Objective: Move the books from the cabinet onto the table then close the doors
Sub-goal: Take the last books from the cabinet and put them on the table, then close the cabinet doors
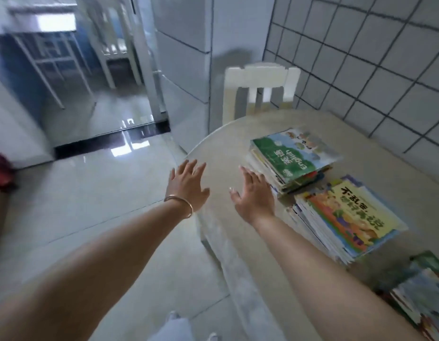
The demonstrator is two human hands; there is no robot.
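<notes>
Three stacks of picture books already lie on the round table [228, 153], so a good part of the moving looks done: the green-covered stack [291, 159] sits at about two o'clock from the middle of the view, the yellow-covered stack [346, 217] just beside it at about four o'clock, the two touching or nearly so at their near corners, and a third stack [420, 299] shows only partly at the frame's edge near five o'clock. The left hand [186, 185] hangs over the table's rim, near centre, fingers straight and slightly spread, holding nothing; a bangle [180, 203] circles its wrist. The right hand [255, 195] is held flat just at the left side of the green-covered stack, fingers straight and close together — whether they touch the books' edges I cannot tell, since the picture is blurred. Neither hand carries a book, which suggests a load has been set down and the hands are free for the next one. The cabinet and its doors are not in view, so I cannot say whether books remain inside or whether this was the last batch; the doors, by that reckoning, are not yet dealt with. A white chair [260, 87] stands beyond the table at twelve o'clock against the tiled wall [361, 70] — nothing on it that I can see
</notes>
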